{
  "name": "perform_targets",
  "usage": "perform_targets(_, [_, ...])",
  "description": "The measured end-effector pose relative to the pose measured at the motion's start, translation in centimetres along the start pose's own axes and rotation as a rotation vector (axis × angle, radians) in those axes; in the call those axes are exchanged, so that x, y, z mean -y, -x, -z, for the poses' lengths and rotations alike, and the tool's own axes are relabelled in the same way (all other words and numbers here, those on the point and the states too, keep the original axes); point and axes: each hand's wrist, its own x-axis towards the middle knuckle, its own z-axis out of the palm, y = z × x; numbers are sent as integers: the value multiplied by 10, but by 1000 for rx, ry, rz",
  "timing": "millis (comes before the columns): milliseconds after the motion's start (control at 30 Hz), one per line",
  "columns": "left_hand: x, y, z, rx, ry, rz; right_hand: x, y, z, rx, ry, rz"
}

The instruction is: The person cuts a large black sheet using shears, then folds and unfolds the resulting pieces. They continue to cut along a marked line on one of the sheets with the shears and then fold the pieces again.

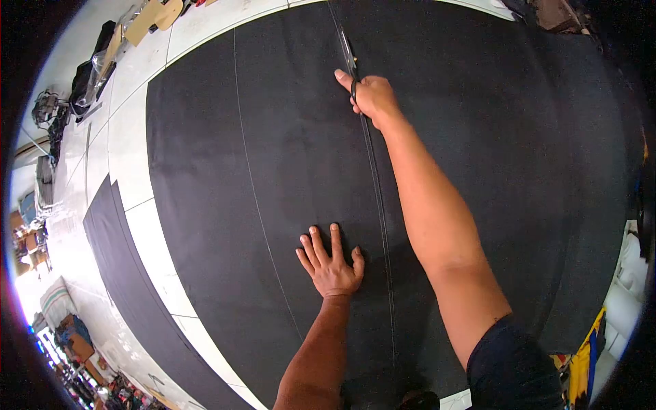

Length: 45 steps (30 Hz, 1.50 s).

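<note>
A large sheet of black fabric (198, 150) covers most of the tiled floor before me, marked with thin pale lines running away from me. My left hand (333, 268) lies flat on it with fingers spread, between two of these lines. Far ahead, my right hand (376, 98) grips the handles of a pair of scissors (347, 51), its thumb stretched out to the left. The blades point away from me along the line at the middle, close over the fabric. A narrow double line trails back from the scissors toward me.
On the white tiles (126, 123) at the left lies a long strip of black fabric (147, 287). Tan pieces (154, 19) and dark bundles (89, 75) sit at the upper left. White rolled material (625, 294) and a yellow item (581, 362) are at the lower right.
</note>
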Motion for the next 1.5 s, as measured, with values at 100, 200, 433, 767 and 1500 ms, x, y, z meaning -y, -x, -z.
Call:
perform_targets(100, [-1,-2,2,3,9,2,15,-21,0,3,41,7])
perform_targets(200, [1,0,0,14,17,3,21,-43,-3,23,7,28])
perform_targets(433, [2,-1,0,15,25,6,45,-79,-10,33,6,9])
perform_targets(767, [2,3,2,3,33,9,47,-97,-5,88,169,-23])
perform_targets(1500, [2,0,2,-8,31,-8,37,-105,-11,-3,87,182])
